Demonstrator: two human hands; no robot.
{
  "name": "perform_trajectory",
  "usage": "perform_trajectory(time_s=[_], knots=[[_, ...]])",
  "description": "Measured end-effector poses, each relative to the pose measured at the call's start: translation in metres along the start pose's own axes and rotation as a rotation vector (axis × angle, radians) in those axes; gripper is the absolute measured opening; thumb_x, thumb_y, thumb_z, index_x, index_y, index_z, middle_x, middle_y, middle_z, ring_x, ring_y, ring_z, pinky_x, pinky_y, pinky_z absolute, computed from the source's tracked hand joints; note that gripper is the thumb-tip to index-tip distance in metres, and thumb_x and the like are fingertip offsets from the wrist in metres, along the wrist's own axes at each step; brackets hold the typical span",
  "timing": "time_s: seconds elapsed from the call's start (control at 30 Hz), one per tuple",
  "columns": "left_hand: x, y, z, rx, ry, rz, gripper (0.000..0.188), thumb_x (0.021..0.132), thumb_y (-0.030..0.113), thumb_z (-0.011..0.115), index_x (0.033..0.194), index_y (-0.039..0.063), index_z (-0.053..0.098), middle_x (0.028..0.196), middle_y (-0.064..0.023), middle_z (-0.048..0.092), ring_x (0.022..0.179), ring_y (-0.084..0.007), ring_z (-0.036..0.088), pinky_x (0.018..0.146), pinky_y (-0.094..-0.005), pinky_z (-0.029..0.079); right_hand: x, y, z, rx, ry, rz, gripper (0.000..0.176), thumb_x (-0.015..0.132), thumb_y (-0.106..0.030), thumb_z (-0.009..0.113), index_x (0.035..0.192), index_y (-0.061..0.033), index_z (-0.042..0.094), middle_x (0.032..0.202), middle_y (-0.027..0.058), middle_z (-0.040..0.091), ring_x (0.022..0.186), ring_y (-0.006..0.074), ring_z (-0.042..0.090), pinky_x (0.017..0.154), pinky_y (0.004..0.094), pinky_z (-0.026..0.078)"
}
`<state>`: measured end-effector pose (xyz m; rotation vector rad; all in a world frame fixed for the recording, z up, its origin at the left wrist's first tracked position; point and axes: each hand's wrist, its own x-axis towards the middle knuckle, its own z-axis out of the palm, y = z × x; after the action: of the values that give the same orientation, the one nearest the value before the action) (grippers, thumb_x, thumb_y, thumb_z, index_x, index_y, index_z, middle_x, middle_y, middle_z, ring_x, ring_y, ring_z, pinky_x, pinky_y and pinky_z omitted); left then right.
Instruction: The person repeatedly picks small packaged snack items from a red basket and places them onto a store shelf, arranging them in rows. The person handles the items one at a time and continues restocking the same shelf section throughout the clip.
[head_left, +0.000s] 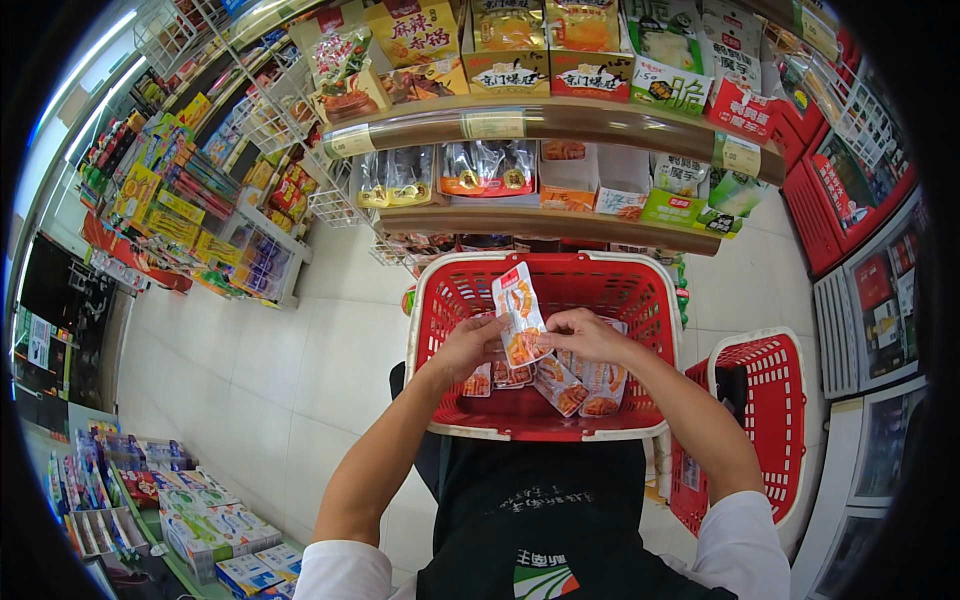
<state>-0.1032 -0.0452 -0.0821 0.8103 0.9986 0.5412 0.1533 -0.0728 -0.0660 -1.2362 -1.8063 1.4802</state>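
Note:
Over a red plastic shopping basket (480, 414) with a white rim, I hold up a white-and-orange snack packet (520, 315). My left hand (474, 345) grips its left edge, and my right hand (585, 335) pinches its lower right edge. Beneath the hands, several similar snack packets (561, 384) lie loose on the basket floor, some partly hidden by my hands and the held packet. Ahead of the basket, an upper shelf row holds snack boxes (589, 71). On the lower row, an opened display carton (568, 176) stands beside another opened carton (622, 180).
A second red basket (780, 420) with a dark item inside stands to my right. Glass-front coolers (877, 315) line the right side. Wire racks of snacks (180, 202) and a stand of boxed goods (210, 525) are on the left, across the tiled floor (255, 367).

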Motion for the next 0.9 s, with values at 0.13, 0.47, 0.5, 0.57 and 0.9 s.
perform_trajectory(time_s=[0.13, 0.47, 0.5, 0.57, 0.9], knots=[[-0.014, 0.013, 0.012, 0.004, -0.005, 0.139, 0.018, 0.100, 0.016, 0.067, 0.111, 0.001, 0.070, 0.100, -0.0059, 0.074, 0.092, -0.0137, 0.070, 0.086, -0.0323, 0.057, -0.016, -0.004, -0.004, 0.001, 0.037, -0.057, 0.030, 0.095, -0.029, 0.075, 0.101, 0.0002, 0.071, 0.082, 0.0022, 0.068, 0.073, 0.0063, 0.057, 0.065, 0.0270, 0.047], [-0.044, 0.054, 0.057, 1.083, -0.110, 0.401, 0.020, 0.098, 0.018, 0.069, 0.103, -0.002, 0.072, 0.082, -0.0167, 0.070, 0.069, -0.0180, 0.065, 0.069, -0.0333, 0.053, -0.040, -0.039, -0.041, 0.089, 0.077, -0.033, 0.020, 0.097, -0.018, 0.072, 0.102, 0.0015, 0.074, 0.079, -0.0018, 0.068, 0.074, 0.0028, 0.058, 0.066, 0.0237, 0.049], [-0.045, 0.054, 0.057, 1.063, -0.059, 0.469, 0.022, 0.097, 0.020, 0.069, 0.105, 0.000, 0.072, 0.080, -0.0161, 0.070, 0.069, -0.0224, 0.067, 0.071, -0.0356, 0.054, -0.041, -0.045, -0.043, 0.063, 0.104, -0.022, 0.020, 0.097, -0.018, 0.071, 0.101, 0.0015, 0.074, 0.077, -0.0021, 0.066, 0.072, 0.0026, 0.056, 0.064, 0.0240, 0.047], [-0.044, 0.055, 0.061, 1.020, 0.042, 0.601, 0.025, 0.096, 0.025, 0.069, 0.109, 0.004, 0.072, 0.075, -0.0149, 0.070, 0.070, -0.0311, 0.070, 0.074, -0.0403, 0.056, -0.045, -0.060, -0.050, 0.012, 0.160, 0.003, 0.020, 0.097, -0.018, 0.071, 0.100, 0.0013, 0.073, 0.073, -0.0026, 0.063, 0.068, 0.0023, 0.053, 0.059, 0.0246, 0.044], [-0.012, 0.116, 0.114, 1.248, 0.227, 1.333, 0.064, 0.085, 0.010, 0.074, 0.143, 0.002, 0.048, 0.151, -0.0226, 0.044, 0.139, -0.0425, 0.043, 0.113, -0.0470, 0.041, -0.025, -0.131, -0.105, -0.546, 1.016, -0.633, 0.012, 0.093, -0.008, 0.072, 0.099, 0.0020, 0.073, 0.082, 0.0113, 0.072, 0.068, 0.0155, 0.068, 0.061, 0.0288, 0.051]])
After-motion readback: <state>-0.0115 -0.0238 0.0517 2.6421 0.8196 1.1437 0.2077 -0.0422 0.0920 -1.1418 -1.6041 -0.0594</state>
